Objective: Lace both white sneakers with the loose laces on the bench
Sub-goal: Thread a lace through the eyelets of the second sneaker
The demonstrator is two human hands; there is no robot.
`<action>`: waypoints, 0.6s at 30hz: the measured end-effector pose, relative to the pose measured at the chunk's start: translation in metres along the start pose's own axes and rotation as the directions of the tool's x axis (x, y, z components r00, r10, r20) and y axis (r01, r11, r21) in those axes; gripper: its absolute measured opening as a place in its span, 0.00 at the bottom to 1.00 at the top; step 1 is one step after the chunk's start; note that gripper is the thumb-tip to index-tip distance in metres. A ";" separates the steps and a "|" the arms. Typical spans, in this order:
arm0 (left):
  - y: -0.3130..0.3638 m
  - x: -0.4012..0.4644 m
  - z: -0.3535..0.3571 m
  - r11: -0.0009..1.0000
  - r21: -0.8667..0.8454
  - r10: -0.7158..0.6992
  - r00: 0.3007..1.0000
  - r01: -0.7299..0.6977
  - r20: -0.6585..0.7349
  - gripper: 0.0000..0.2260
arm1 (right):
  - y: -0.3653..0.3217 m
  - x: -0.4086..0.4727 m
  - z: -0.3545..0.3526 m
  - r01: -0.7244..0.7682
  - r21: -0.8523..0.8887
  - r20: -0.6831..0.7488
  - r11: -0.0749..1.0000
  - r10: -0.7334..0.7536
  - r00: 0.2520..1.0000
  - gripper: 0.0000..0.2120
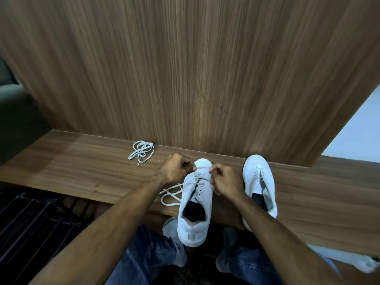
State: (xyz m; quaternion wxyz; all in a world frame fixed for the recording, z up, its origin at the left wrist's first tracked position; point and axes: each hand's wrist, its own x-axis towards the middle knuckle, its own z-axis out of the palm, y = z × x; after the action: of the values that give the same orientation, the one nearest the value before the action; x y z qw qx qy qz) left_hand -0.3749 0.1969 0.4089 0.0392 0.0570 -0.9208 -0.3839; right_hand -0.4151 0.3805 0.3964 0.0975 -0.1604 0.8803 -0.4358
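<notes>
Two white sneakers stand on the wooden bench [92,173], toes toward the wall. The left sneaker [196,204] overhangs the front edge with its heel; a white lace [171,194] runs through its front eyelets and trails off to its left. My left hand [177,168] pinches one end of that lace beside the toe. My right hand [225,182] grips the other end over the eyelets. The right sneaker [260,177] has no lace and is partly hidden by my right forearm. A second loose lace [142,151] lies bunched near the wall.
A tall wood panel [195,68] rises straight behind the bench. A dark cushioned seat [16,112] borders the bench's left end. Below the bench on the left is a dark slatted rack [35,223]. My knees in blue jeans [148,256] are under the front edge.
</notes>
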 end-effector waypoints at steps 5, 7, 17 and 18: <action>-0.035 -0.008 -0.015 0.989 -0.049 -0.142 0.983 0.137 -0.120 0.05 | 0.015 0.011 -0.037 -0.134 0.189 -0.312 0.973 0.189 0.931 0.11; -0.047 -0.012 -0.019 0.963 -0.163 -0.240 0.957 0.214 -0.161 0.05 | 0.021 0.019 -0.051 -0.150 0.275 -0.358 0.950 0.246 0.901 0.11; -0.010 -0.002 -0.032 0.207 -0.978 -0.601 0.785 -0.028 -0.149 0.08 | 0.013 0.015 -0.026 -0.108 0.137 -0.201 0.985 0.135 0.970 0.13; -0.002 0.000 -0.037 0.095 -0.993 -0.584 0.804 -0.074 -0.116 0.09 | 0.010 0.014 -0.021 -0.107 0.111 -0.179 0.988 0.126 0.976 0.13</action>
State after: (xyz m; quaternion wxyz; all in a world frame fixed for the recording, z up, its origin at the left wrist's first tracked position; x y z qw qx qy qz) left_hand -0.3707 0.1697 0.4338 0.2276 0.2806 -0.3709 -0.8555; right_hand -0.4369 0.3965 0.4004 0.0484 -0.0620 0.8703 -0.4862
